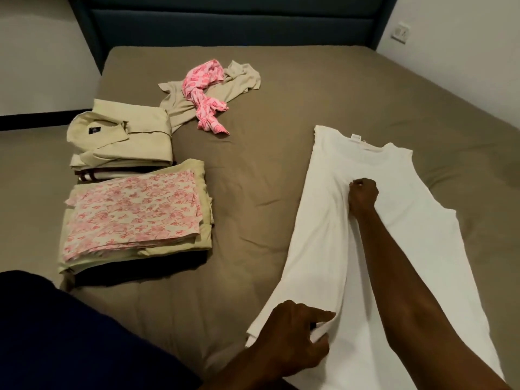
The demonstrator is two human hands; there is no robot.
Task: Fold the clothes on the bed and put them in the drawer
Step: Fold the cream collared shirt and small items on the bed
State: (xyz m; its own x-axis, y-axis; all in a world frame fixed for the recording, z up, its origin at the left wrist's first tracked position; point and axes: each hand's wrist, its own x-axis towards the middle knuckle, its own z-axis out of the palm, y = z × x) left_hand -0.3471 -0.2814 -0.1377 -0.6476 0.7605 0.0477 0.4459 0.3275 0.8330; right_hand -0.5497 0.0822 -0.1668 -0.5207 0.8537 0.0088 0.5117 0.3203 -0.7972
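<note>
A white sleeveless shirt (422, 237) lies spread lengthwise on the right half of the bed, its left side partly folded inward. My right hand (362, 196) reaches across it and pinches the folded edge near the chest. My left hand (295, 336) grips the same fold down by the hem, thumb on top. At the left lie two folded stacks: a beige collared shirt (123, 136) on top of the farther one, a pink floral cloth (135, 212) on top of the nearer. An unfolded beige garment (180, 105) and a crumpled pink patterned piece (205, 91) lie near the head of the bed.
The bed (267, 175) has a taupe sheet and a dark blue headboard (239, 21) at the far end. A wall socket (401, 33) sits at the upper right. My dark-clothed leg (70, 339) fills the lower left corner. No drawer is in view.
</note>
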